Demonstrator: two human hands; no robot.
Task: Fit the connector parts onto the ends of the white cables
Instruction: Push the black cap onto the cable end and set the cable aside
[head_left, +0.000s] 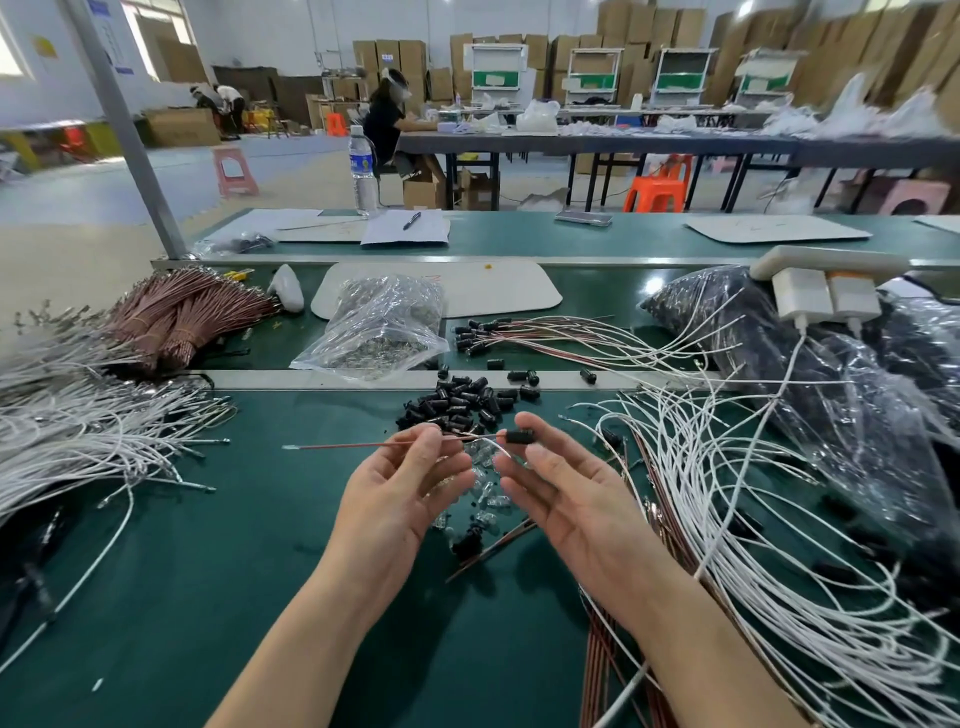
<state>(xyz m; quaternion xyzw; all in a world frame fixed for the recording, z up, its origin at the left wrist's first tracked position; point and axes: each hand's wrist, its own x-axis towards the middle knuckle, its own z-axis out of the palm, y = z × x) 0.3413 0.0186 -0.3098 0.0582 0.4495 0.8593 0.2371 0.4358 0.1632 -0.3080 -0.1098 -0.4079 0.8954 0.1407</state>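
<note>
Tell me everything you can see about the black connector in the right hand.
The black connector is a small dark sleeve, plastic by its look, roughly cylindrical, held level above the green table. The right hand pinches it at its fingertips. Thin wires pinched by the left hand meet its left end.

Far green surface (519, 236): water bottle (362, 171), pen (412, 220) lying on white paper (384, 234), phone (583, 217). Right: power strip (831, 260) bearing two chargers (802, 299). Background: pink stool (235, 170), orange stool (657, 192), seated person (387, 122), stacked cardboard boxes (649, 26).
</note>
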